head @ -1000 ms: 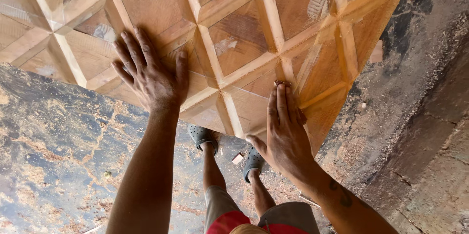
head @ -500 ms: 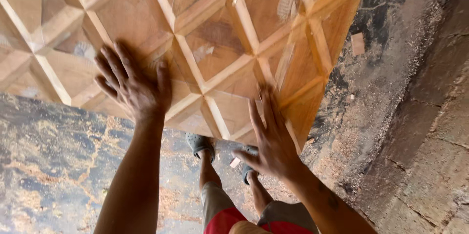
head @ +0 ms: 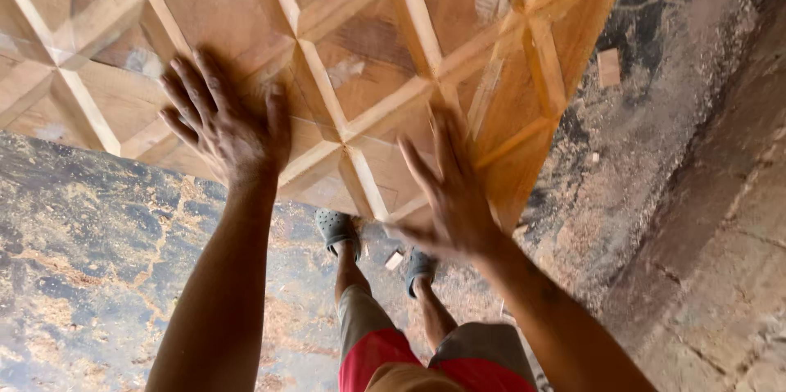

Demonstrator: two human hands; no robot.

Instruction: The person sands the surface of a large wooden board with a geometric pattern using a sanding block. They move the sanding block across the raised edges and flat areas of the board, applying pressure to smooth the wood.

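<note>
Wood panel [head: 360, 56] w/ raised diamond-grid ribs fills the upper left and upper centre of the frame, tilted, its lower corner pointing down toward centre frame, above the feet.

Left hand [head: 225, 126] at centre left: palm flat on panel, fingers [head: 187, 90] spread and released, pressing the surface near a rib crossing, thumb out to the right. Not gripping anything.

Right hand [head: 450, 191] at centre: fingers straight, open, a bit blurred; palm on or just over the panel's lower corner – can't tell for sure if it's touching. Thumb sticks out left at the panel's bottom edge. Nothing held.

Both forearms run up from the bottom of the frame.

Below the panel corner: two feet in grey clogs [head: 336, 228], small wood offcut [head: 395, 260] on floor between them. Red-and-grey shorts [head: 409, 359] at bottom centre.

Floor [head: 90, 253] at lower left is dark, mottled, dusted w/ sawdust. Right side: heavier sawdust, another small wood block [head: 608, 67] at upper right, rough stone ledge [head: 720, 261] at the right edge.
</note>
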